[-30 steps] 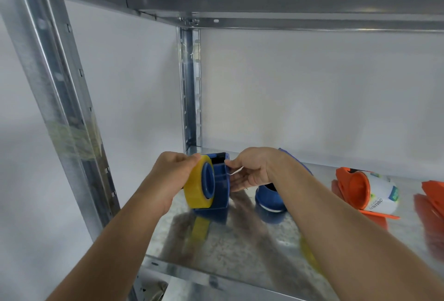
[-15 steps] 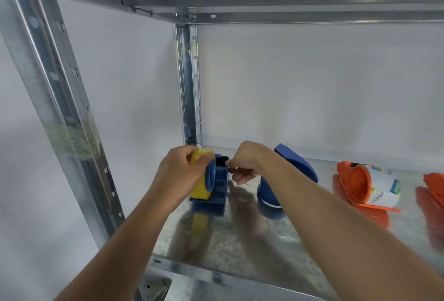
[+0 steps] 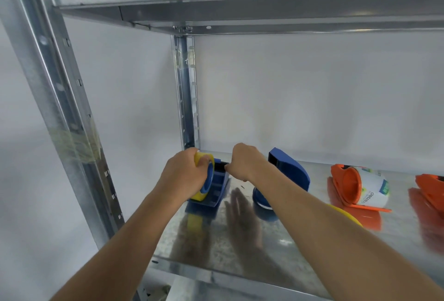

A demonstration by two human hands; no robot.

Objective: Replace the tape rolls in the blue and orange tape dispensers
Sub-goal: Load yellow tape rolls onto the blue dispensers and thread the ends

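The shelf (image 3: 240,248) is shiny galvanized steel with a mottled sheen, mirroring hands and colours; slotted posts (image 3: 186,89) and a flat upper shelf frame it. Since a second ago the view has tipped up, so more of the upper shelf shows, and both hands sit lower in the picture.

Right of the right hand (image 3: 245,165) stands a curved blue plastic cover (image 3: 288,173), smooth and shell-shaped, now plainly visible where the wrist hid most of it before. Further right lies an orange dispenser (image 3: 346,185) on its side, a white printed roll (image 3: 371,189) in its round cup, and beyond it another orange piece (image 3: 430,188) at the frame edge.

Under the hands, the ribbed blue dispenser (image 3: 217,189) stands on the shelf. The left hand (image 3: 183,177) grips a yellow roll (image 3: 204,159) with a blue core, pressed closer to the dispenser than before, fingers wrapped over its rim. The right hand, fingers curled, pinches at the dispenser's black top edge (image 3: 222,166); what it pinches is too small to tell. A yellow rim (image 3: 346,214) peeks from behind the right forearm.
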